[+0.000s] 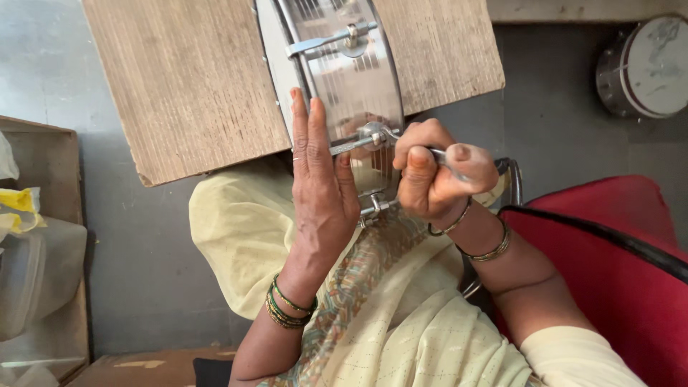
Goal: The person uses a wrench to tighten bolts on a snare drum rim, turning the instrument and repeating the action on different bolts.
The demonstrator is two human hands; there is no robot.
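- Left hand (319,190) laid flat against the white skin side of a shiny round metal drum (344,72), fingers straight and close together, pressing on the rim, gripping nothing.
- Right hand (433,175) curled into a fist around a slim silver metal key tool (448,161), thumb on top of the handle.
- Tip of that tool set on a chrome tension lug (373,132) on the drum's shell, just beside the left fingertips.
- Drum standing on edge, propped between the lap and a rough pale wooden board (186,79), its shell turned up toward the camera; a second chrome clamp (337,39) higher on the shell, another lug lower down near the left palm.
- Green and gold bangles (287,308) on the left wrist, thin bangles on the right wrist as well.
- Pale yellow patterned cloth (401,322) across the lap beneath the drum.
- Red padded seat (616,251) to the right, touching the right forearm.
- Second round metal drum (645,68) lying on the grey floor at upper right, well apart.
- Clear plastic containers (36,265) in a box at far left.
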